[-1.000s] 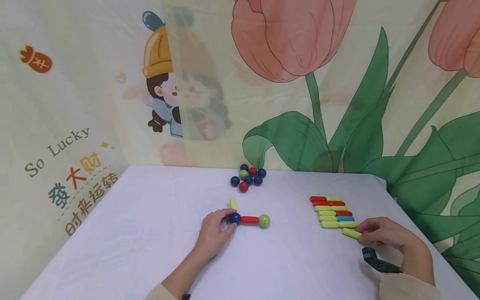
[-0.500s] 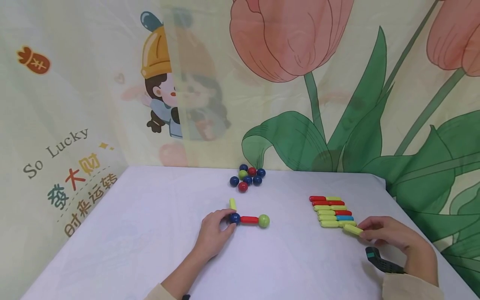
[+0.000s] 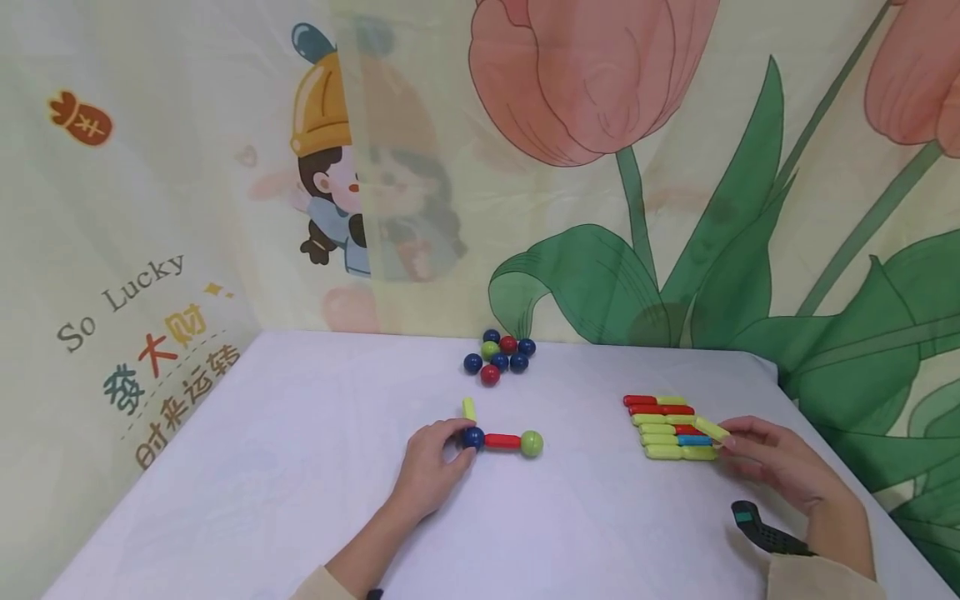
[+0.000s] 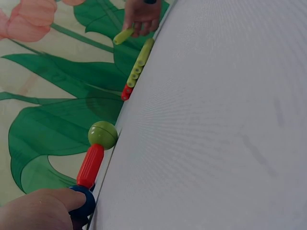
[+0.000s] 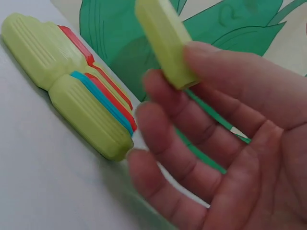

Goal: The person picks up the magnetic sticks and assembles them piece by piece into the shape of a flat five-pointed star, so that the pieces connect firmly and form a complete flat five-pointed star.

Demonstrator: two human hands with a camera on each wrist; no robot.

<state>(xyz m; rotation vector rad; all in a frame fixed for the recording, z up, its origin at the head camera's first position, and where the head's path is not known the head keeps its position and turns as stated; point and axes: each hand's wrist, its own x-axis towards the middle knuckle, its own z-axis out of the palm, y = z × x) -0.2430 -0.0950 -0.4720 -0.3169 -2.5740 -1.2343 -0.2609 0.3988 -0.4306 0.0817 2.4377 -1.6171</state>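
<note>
Our right hand (image 3: 780,467) pinches a yellow-green rod (image 3: 711,429) at its fingertips, long axis pointing away toward the rod stack (image 3: 671,427) just beyond. Our left hand (image 3: 432,467) pinches the blue ball (image 3: 472,437).

On the table (image 3: 300,500), a cluster of balls (image 3: 499,358) sits at the far edge, just before the backdrop (image 3: 675,208). Nearer, a ball-and-stick piece (image 3: 501,440) lies at centre, the left hand (image 3: 431,467) touching its left end. To the right lies a stack of sticks (image 3: 667,427), the right hand (image 3: 780,467) beside it, lifting one stick (image 3: 711,429) above the stack.
</note>
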